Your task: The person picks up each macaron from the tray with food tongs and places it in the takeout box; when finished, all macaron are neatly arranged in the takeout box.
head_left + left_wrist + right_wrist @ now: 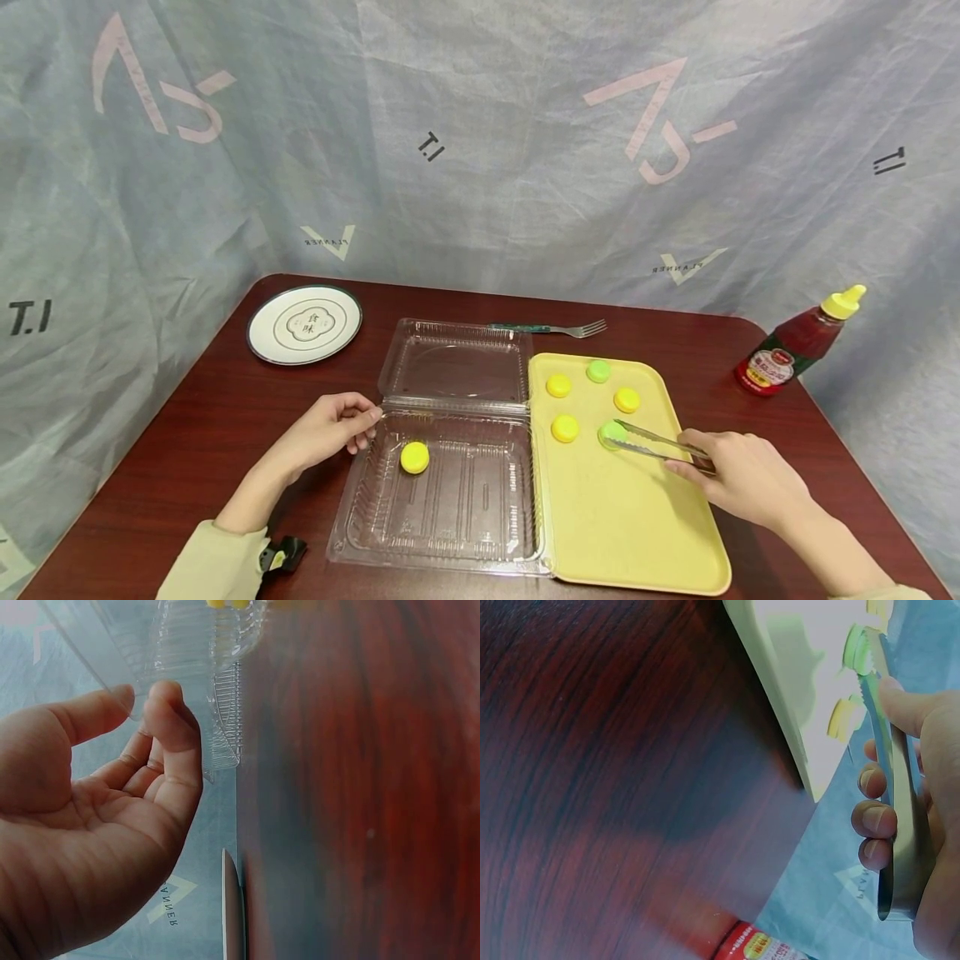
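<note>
My left hand [336, 431] pinches the left edge of a clear plastic clamshell box [442, 560], near its hinge, between thumb and forefinger. The box lies unfolded, with one yellow macaron [415, 457] in its base. A pair of metal tongs [905, 825] is gripped in my right hand [753, 477], over the right side of a yellow tray [630, 533]. The tong tips sit on either side of a green macaron [612, 434] on the tray. Around it lie another green macaron [597, 371] and three yellow macarons [565, 428].
A white plate [337, 312] with a dark rim stands at the back left. Behind the box lid lies a fork [577, 330] with a green handle. A red sauce bottle [798, 342] with a yellow cap stands at the right edge. Grey cloth [480, 208] hangs behind the table.
</note>
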Demonstrator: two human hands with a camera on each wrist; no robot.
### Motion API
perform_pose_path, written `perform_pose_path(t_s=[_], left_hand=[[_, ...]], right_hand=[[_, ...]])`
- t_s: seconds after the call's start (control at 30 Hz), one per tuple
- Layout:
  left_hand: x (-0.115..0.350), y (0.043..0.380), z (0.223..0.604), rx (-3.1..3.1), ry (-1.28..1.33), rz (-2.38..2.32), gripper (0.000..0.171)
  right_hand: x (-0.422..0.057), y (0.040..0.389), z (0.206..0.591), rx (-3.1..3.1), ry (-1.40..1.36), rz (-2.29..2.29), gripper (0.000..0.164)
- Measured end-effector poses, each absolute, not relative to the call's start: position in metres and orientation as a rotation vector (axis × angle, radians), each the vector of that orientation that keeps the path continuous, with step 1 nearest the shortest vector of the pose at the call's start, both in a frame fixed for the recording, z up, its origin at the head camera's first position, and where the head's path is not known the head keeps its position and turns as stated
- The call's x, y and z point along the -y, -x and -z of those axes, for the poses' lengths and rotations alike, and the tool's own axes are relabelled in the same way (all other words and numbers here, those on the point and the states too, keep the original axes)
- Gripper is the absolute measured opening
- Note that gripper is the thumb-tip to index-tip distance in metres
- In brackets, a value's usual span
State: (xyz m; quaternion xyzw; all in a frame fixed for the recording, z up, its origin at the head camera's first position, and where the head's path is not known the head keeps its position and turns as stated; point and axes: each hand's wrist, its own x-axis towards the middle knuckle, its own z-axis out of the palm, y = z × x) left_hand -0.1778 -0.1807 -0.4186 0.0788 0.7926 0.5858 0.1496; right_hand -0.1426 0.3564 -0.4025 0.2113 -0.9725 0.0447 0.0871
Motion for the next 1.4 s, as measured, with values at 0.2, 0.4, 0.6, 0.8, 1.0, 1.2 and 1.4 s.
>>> perform_pose_path(t_s=[0.2, 0.4, 0.6, 0.8, 1.0, 1.2, 1.4], left_hand=[[0.181, 0.177, 0.419, -2.275, -0.223, -1.679, 0.023], [0.181, 0.177, 0.419, -2.282, -0.232, -1.675, 0.023], [0.181, 0.178, 0.418, -2.286, -0.233, -1.677, 0.022], [0.18, 0.178, 0.419, -2.281, -0.24, -1.687, 0.021], [0.181, 0.177, 0.418, -2.292, -0.221, -1.673, 0.023], [0.181, 0.176, 0.418, -2.297, -0.215, -1.666, 0.022], [0.181, 0.177, 0.419, -2.293, -0.225, -1.674, 0.021]], right_hand=[[-0.358, 0.143, 0.403, 2.898, -0.637, -0.127, 0.027], [-0.358, 0.144, 0.4, 2.864, -0.658, -0.129, 0.024], [-0.355, 0.146, 0.392, 2.862, -0.667, -0.123, 0.022], [-0.35, 0.148, 0.381, 2.89, -0.66, -0.105, 0.024], [-0.343, 0.151, 0.372, 2.85, -0.712, -0.094, 0.023], [-0.335, 0.155, 0.363, 2.825, -0.76, -0.101, 0.023], [-0.327, 0.158, 0.355, 2.797, -0.806, -0.104, 0.023]])
